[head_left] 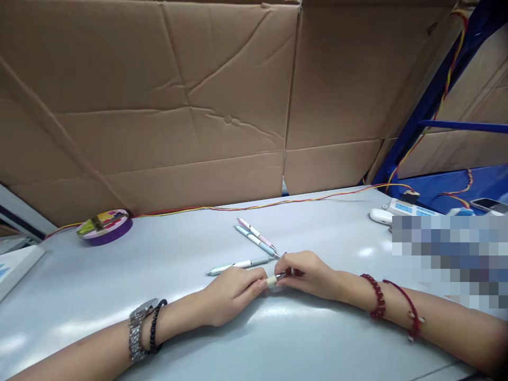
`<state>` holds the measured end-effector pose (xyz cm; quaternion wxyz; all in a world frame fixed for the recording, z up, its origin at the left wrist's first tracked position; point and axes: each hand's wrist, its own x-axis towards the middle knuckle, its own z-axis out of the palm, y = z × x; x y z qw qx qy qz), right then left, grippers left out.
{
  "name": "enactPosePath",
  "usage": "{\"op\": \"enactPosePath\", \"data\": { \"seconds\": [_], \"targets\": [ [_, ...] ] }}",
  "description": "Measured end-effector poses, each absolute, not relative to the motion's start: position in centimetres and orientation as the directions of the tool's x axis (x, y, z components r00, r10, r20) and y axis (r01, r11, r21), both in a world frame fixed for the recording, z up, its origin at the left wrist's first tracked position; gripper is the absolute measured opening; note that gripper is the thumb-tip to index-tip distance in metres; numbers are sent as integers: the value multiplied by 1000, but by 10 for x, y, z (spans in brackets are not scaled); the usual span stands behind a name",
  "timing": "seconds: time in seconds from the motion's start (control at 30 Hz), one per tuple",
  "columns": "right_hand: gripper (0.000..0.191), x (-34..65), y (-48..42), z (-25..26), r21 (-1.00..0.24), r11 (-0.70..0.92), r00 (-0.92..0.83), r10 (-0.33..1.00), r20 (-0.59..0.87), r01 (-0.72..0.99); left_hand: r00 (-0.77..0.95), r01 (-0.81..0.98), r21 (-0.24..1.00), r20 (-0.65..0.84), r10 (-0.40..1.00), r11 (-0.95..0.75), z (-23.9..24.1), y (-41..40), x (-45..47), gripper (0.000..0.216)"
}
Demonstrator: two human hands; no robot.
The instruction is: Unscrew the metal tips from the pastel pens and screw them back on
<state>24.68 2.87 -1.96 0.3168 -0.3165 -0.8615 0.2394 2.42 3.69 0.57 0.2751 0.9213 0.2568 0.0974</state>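
Note:
My left hand (pixel 232 293) and my right hand (pixel 307 272) meet at the middle of the grey table (pixel 119 275). Both pinch a small cream pen (pixel 273 280), which lies between their fingertips; the left grips the cream barrel, the right the metal tip end. Just behind the hands lies a pale green pen (pixel 238 264). Farther back a pink pen (pixel 256 233) and a light blue pen (pixel 254 239) rest side by side. A metal watch and black bead bracelet sit on my left wrist, red cords on my right.
A purple round tin (pixel 105 226) stands at the back left. A twisted red-yellow wire (pixel 246 206) runs along the cardboard wall (pixel 198 106). A white power strip (pixel 410 210) and a phone (pixel 490 205) lie at the back right. A blurred patch covers the right edge.

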Motion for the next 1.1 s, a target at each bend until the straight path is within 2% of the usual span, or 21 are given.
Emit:
{"op": "enactPosePath", "data": {
  "seconds": [0.1, 0.23, 0.47, 0.6, 0.7, 0.9, 1.0, 1.1],
  "targets": [
    [42, 246, 28, -19, -609, 690, -622, 686, 377, 391, 857, 399, 570, 49, 514, -719, 6, 38, 25, 35],
    [44, 244, 29, -19, -544, 707, -625, 686, 373, 451, 847, 401, 586, 56, 529, -704, 7, 36, 25, 33],
    [25, 245, 29, -12, -741, 563, -525, 782, 336, 365, 824, 418, 658, 15, 566, -626, 10, 40, 24, 39],
    [27, 244, 30, -14, -707, 582, -570, 763, 304, 401, 829, 411, 669, 8, 558, -620, 8, 42, 24, 38],
    [38, 245, 32, -17, -687, 593, -570, 762, 308, 421, 841, 402, 656, 12, 541, -639, 7, 42, 24, 37],
    [14, 246, 29, -12, -819, 470, -483, 829, 282, 330, 797, 423, 757, -49, 602, -498, 8, 42, 23, 35],
    [12, 246, 29, -13, -841, 455, -437, 846, 307, 292, 777, 385, 821, -42, 628, -421, 8, 41, 22, 30],
    [14, 247, 30, -15, -851, 451, -423, 849, 316, 270, 790, 337, 839, -5, 613, -428, 7, 40, 21, 33]
  ]
}}
